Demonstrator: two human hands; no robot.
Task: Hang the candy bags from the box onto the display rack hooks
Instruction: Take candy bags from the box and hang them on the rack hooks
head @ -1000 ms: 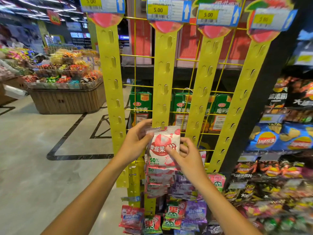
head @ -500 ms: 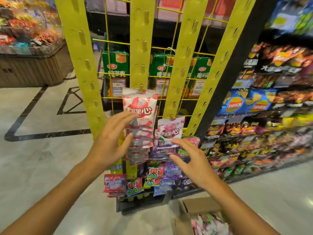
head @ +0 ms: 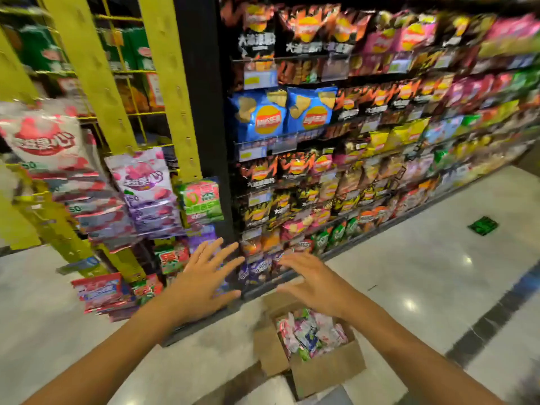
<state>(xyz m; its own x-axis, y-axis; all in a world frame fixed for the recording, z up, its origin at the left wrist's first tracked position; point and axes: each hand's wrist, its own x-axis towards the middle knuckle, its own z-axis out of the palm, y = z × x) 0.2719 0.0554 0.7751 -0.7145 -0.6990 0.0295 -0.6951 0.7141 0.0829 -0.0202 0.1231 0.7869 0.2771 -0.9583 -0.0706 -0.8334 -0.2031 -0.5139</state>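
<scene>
A cardboard box (head: 327, 372) stands on the floor at the lower middle, holding several candy bags (head: 311, 331) in pink, white and green. Yellow rack strips (head: 172, 92) rise at the left with hung candy bags: a red-and-white one (head: 43, 138), a purple one (head: 143, 182) and a green one (head: 201, 200). My left hand (head: 204, 282) hovers with fingers spread, holding nothing, left of the box. My right hand (head: 315, 285) hangs spread and empty just above the box's far edge.
A black shelf unit (head: 365, 127) full of chip bags runs along the right behind the box. More candy bags (head: 99, 290) hang low on the rack near the floor. A green sticker (head: 482, 225) lies on the shiny tiled floor at right.
Both hands let go of the red-and-white bag, which now hangs on the rack. The hands dropped toward the box and the view swung down and right.
</scene>
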